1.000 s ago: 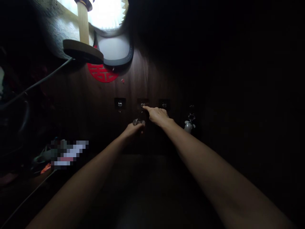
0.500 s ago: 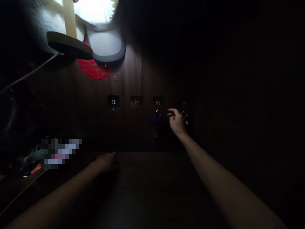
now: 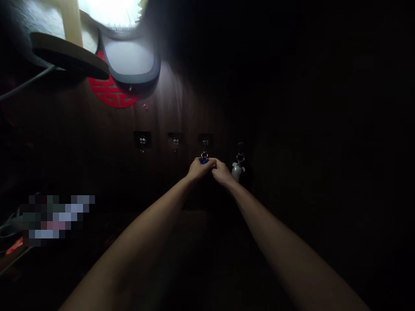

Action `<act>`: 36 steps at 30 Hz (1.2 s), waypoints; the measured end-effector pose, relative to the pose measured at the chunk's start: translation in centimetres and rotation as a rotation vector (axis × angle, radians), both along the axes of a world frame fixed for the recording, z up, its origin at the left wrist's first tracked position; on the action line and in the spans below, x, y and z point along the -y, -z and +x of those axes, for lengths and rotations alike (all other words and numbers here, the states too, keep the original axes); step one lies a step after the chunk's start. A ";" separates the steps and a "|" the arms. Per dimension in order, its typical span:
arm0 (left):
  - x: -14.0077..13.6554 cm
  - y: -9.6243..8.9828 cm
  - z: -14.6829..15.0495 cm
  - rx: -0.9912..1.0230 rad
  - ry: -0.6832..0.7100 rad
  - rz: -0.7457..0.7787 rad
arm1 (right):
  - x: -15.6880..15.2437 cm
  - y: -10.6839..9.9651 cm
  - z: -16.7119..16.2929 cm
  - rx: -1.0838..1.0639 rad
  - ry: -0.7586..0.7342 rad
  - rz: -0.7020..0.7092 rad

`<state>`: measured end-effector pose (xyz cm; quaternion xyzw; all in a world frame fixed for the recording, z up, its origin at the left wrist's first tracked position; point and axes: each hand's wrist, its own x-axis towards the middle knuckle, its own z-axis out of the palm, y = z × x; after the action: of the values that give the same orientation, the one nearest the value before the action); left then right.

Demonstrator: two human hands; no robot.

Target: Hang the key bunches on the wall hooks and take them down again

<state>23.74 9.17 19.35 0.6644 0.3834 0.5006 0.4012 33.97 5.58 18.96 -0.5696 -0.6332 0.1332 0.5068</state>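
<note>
A keychain (image 3: 203, 161) with a metal ring and a blue part hangs from the third wall hook (image 3: 205, 141). My left hand (image 3: 198, 169) is closed around it just below the ring, so its lower part is hidden. My right hand (image 3: 222, 172) meets the left from the right side, fingers curled in at the same keychain; what lies between those fingers is mostly covered. To the right, beside my right wrist, a second metal ring (image 3: 240, 158) hangs with a small pale figure (image 3: 236, 171) under it.
Two more hooks, a left one (image 3: 142, 141) and a middle one (image 3: 175, 141), are on the dark wood panel. Above are a bright lamp (image 3: 113, 13), a grey rounded device (image 3: 131, 56), a red paper cutout (image 3: 112, 95) and a round stand base (image 3: 69, 56). Blurred items (image 3: 58, 218) lie lower left.
My left hand has risen from the lower ledge to the keychain and closed on it. My right hand has shifted left to it, its fingers now curled. The view has shifted slightly right.
</note>
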 end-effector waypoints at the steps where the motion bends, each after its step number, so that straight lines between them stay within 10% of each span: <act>1: -0.1 0.0 0.4 0.040 0.041 -0.063 | 0.3 -0.3 0.3 0.038 0.010 0.003; 15: -1.1 0.1 1.4 0.404 0.295 -0.381 | 1.3 -4.5 1.0 0.636 0.300 0.097; 29: -0.3 -2.6 0.1 0.304 0.180 -0.204 | 1.2 -6.1 0.4 0.807 0.334 -0.058; 36: 1.1 7.6 -7.8 -0.201 0.151 -0.402 | 1.8 -4.0 2.1 0.627 0.269 0.060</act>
<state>15.98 8.07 11.72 0.6445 0.4626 0.3138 0.5217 36.05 3.82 22.91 -0.6462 -0.6809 -0.1351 0.3170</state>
